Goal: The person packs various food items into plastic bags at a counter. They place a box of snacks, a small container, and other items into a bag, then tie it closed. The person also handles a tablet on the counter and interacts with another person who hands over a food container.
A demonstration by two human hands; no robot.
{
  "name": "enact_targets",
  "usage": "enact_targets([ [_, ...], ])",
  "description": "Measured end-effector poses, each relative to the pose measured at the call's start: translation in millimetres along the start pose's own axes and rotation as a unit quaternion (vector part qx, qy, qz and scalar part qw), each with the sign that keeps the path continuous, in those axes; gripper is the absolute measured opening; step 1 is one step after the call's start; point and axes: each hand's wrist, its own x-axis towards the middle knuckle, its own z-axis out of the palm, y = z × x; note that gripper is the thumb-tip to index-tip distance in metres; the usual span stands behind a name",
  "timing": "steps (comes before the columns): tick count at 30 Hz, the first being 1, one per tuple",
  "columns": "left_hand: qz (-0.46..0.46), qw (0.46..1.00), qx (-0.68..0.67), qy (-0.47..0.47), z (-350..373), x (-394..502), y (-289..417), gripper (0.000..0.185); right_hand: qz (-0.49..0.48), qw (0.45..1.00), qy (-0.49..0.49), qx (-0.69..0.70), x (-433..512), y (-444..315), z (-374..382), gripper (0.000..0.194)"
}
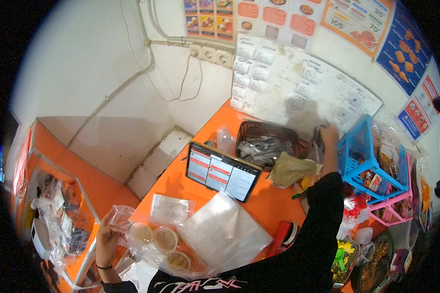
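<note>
My left hand (108, 232) grips the gathered edge of a clear plastic bag (121, 216) at the lower left. Inside or under that film, which of the two I cannot tell, stand round clear cups (165, 238) with brownish contents. My right hand (329, 133) reaches far across the orange table (278, 208) to the whiteboard's foot, its fingers at a dark, blurred item (318, 137); whether it is gripped is unclear. Left of that hand sits a dark woven plastic basket (242, 133) of small clear packets. An olive-coloured pouch (293, 170) leans near my right forearm.
A tablet (223, 170) stands mid-table, with flat clear plastic bags (227, 230) before it. Blue (357, 154) and pink (392, 214) plastic baskets are at the right, near a tray of yellow food (346, 252). A red tape dispenser (284, 238) lies by my right sleeve. The whiteboard (293, 80) leans behind.
</note>
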Motion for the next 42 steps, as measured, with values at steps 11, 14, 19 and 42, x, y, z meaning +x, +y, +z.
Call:
enact_targets([
  [11,-0.036,0.955,0.272,-0.114,-35,-3,8,0.046,-0.084,0.949,0.037,0.302,15,5,-119,0.043],
  [14,-0.017,0.958,0.263,-0.113,-42,-1,6,0.051,-0.042,0.962,0.184,0.199,-44,-44,-207,0.033],
  [19,0.094,0.969,0.159,-0.162,-58,17,-17,0.061,-0.138,0.739,-0.100,0.651,-274,-211,-242,0.028],
  [42,0.121,0.905,-0.097,-0.397,-140,102,-44,0.030,-0.287,0.859,-0.411,-0.104,-504,-339,-273,0.019],
])
